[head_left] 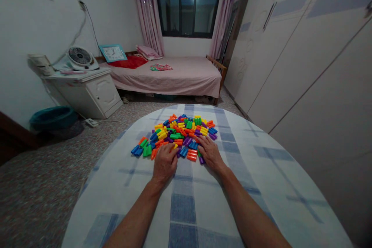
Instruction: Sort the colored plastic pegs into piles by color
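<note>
A heap of small plastic building pieces in red-orange, yellow, green, blue and purple lies on the table; many look like short joined tubes. My left hand is at the heap's near edge, fingers curled, with a yellow piece at the thumb and index fingertips. My right hand rests at the right near edge, its fingers stretched out over the pieces. Beside its thumb is a purple piece. Between the hands are an orange piece and a blue piece.
A blue-and-white checked cloth covers the rounded table. Beyond it stands a bed with pink sheets. On the left are a white cabinet with a fan on top and a teal basin. A wardrobe lines the right side.
</note>
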Available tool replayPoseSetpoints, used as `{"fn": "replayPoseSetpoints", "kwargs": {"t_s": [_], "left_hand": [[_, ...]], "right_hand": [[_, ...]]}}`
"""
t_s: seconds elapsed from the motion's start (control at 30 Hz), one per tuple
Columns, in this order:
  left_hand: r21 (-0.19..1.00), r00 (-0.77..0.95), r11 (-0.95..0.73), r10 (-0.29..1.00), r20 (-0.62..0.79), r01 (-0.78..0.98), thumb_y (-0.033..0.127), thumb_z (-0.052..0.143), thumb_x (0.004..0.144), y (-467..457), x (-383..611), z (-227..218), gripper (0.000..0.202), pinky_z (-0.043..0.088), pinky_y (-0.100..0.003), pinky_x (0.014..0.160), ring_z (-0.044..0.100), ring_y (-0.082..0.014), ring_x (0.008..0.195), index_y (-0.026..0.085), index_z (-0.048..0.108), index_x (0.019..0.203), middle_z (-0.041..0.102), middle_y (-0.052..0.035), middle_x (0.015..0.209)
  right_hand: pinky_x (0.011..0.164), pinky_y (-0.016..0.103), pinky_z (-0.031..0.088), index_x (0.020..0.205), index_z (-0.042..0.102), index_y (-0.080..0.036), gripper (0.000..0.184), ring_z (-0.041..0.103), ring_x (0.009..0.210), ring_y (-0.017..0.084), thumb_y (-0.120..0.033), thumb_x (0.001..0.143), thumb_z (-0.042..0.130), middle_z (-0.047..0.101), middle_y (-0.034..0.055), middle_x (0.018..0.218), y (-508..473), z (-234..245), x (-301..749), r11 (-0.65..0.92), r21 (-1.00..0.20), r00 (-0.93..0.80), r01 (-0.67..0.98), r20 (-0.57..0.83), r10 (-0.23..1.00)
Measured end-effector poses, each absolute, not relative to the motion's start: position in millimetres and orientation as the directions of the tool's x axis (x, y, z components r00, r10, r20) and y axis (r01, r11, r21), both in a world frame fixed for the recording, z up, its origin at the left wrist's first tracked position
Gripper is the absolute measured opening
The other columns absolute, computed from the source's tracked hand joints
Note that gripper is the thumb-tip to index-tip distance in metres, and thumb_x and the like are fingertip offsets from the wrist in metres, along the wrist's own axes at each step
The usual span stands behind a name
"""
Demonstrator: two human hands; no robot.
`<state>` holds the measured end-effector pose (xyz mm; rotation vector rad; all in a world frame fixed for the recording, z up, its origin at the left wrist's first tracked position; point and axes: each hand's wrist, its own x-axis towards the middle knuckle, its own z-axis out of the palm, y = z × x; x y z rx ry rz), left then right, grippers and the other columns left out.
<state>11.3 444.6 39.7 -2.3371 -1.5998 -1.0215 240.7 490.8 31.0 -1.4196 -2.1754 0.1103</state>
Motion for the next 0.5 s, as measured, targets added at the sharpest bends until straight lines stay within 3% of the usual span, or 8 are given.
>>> {"fn": "replayPoseSetpoints", "kwargs": {"t_s": [0.1, 0.2, 0.33, 0.5], "left_hand": [[0.236, 0.224, -0.422, 0.786, 0.576, 0.875, 0.016, 0.048, 0.085, 443.7, 12.4, 41.3, 0.031, 0.039, -0.046, 0.104, 0.049, -0.0232, 0.117, 0.02, 0.066, 0.11, 0.06, -0.0067, 0.122], [0.256, 0.186, -0.392, 0.795, 0.577, 0.884, 0.016, 0.049, 0.084, 442.9, 12.4, 43.4, 0.029, 0.038, -0.047, 0.105, 0.05, -0.0231, 0.117, 0.02, 0.067, 0.106, 0.061, -0.0068, 0.121], [0.301, 0.119, -0.363, 0.789, 0.603, 0.882, 0.016, 0.05, 0.083, 442.5, 9.8, 46.0, 0.024, 0.041, -0.042, 0.101, 0.053, -0.0216, 0.108, 0.018, 0.069, 0.098, 0.064, -0.0069, 0.11], [0.337, 0.11, -0.419, 0.748, 0.654, 0.843, 0.017, 0.049, 0.084, 437.7, 9.6, 51.3, 0.024, 0.046, -0.036, 0.092, 0.055, -0.0192, 0.1, 0.017, 0.069, 0.096, 0.066, -0.0064, 0.1]], "right_hand": [[0.106, 0.043, 0.032, 0.134, 0.052, -0.024, 0.041, 0.034, 0.133, 0.023, -0.035, 0.099, 0.036, 0.046, 0.0055, 0.142, 488.9, 31.9, 238.9, 0.404, -0.305, -0.289, 0.862, 0.359, 0.888], [0.102, 0.036, 0.033, 0.123, 0.06, -0.023, 0.036, 0.043, 0.122, 0.02, -0.032, 0.099, 0.036, 0.055, 0.006, 0.13, 485.1, 39.2, 243.7, 0.381, -0.309, -0.258, 0.871, 0.372, 0.892], [0.094, 0.032, 0.034, 0.104, 0.065, -0.02, 0.028, 0.05, 0.107, 0.018, -0.025, 0.097, 0.039, 0.062, 0.0058, 0.11, 477.6, 49.7, 254.7, 0.295, -0.332, -0.162, 0.896, 0.376, 0.913], [0.082, 0.032, 0.036, 0.097, 0.062, -0.017, 0.016, 0.053, 0.099, 0.02, -0.022, 0.089, 0.049, 0.061, 0.0076, 0.101, 470.6, 53.1, 265.1, 0.096, -0.278, 0.007, 0.956, 0.35, 0.937]]}}
